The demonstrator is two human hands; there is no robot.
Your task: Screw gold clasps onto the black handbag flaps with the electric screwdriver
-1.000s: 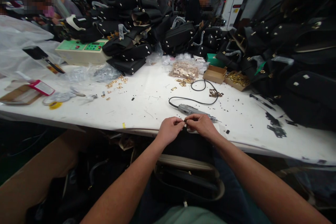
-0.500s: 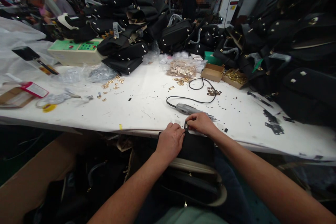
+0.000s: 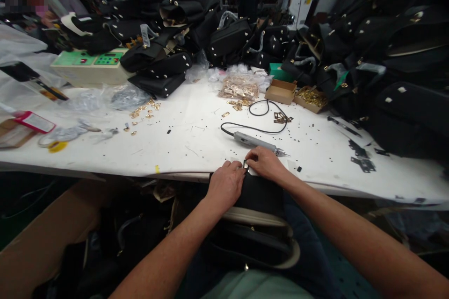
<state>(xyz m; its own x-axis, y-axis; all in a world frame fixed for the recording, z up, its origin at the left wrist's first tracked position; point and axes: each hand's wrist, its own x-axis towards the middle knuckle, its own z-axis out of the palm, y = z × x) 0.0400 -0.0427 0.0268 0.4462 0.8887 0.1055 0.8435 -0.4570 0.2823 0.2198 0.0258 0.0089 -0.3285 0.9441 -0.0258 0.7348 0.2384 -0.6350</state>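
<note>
A black bag (image 3: 257, 224) rests on my lap, its top edge against the near edge of the white table (image 3: 196, 145). My left hand (image 3: 226, 184) lies curled on the bag's top, its fingertips at a small dark metal fitting (image 3: 245, 165). My right hand (image 3: 264, 163) pinches that fitting from the other side, just above the bag. A grey electric hand tool (image 3: 254, 141) with a black cord lies on the table right behind my right hand.
Small gold fittings (image 3: 142, 111), a clear bag of gold hardware (image 3: 240, 88) and open cardboard boxes (image 3: 282, 91) lie further back. Stacks of black bags (image 3: 386, 56) ring the table. A green-topped machine (image 3: 91, 63) stands far left. Other people sit beyond. A brown box (image 3: 42, 229) is at lower left.
Both hands have dropped from just above the table edge onto the top of the black bag, still holding the small fitting between them. The view has shifted slightly down.
</note>
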